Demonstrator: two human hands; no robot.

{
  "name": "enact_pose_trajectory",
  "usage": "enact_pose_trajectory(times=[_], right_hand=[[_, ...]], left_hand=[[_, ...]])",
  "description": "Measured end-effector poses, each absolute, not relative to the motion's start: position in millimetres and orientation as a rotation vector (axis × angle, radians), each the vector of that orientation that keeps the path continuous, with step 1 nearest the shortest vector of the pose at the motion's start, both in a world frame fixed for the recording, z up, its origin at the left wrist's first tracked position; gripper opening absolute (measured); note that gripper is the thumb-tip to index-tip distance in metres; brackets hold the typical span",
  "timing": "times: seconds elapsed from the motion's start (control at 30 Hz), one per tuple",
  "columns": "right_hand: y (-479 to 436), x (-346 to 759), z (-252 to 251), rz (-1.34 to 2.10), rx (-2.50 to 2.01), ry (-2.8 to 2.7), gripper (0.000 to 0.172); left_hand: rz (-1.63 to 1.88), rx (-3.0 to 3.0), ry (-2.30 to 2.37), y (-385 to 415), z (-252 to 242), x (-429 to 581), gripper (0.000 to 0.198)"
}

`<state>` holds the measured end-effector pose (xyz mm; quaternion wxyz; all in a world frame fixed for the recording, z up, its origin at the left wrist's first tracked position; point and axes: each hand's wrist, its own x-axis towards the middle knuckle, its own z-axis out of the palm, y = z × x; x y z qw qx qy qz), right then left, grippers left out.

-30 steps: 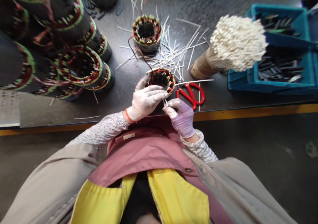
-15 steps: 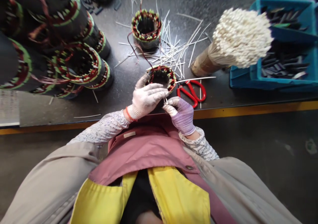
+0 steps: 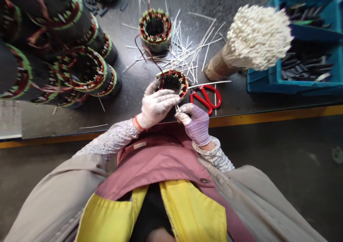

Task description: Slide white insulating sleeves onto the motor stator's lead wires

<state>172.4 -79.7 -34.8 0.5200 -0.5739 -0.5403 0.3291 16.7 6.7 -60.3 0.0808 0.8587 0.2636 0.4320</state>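
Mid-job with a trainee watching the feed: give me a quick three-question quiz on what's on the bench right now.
1. Fill in: the right hand, in a purple glove, pinches a thin ____ at the near rim of the wound stator.
2. Which hand has its grip wrapped over the stator's side? A) left hand B) right hand C) neither
3. True or false: the red scissors lie on the bench just to the right of the stator.
Key: 1 white strip; 2 A; 3 true.
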Motion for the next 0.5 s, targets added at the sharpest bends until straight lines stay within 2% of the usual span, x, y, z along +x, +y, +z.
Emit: enact_pose_trajectory(times=[0.13,0.3,0.5], right_hand=[[-75,171,-36,0.768,-1.372,-1.295,0.016],[-64,173,-49,0.771,-1.472,-1.338,0.034],[-56,179,-48,0.088,-1.539,-1.739,0.028]], left_hand=[[1.203,2.578,0.797,8,-60,15,0.019],[1.124,2.593,0.770,10,-62,13,0.020],[1.169,2.603,0.768,10,-60,16,0.022]])
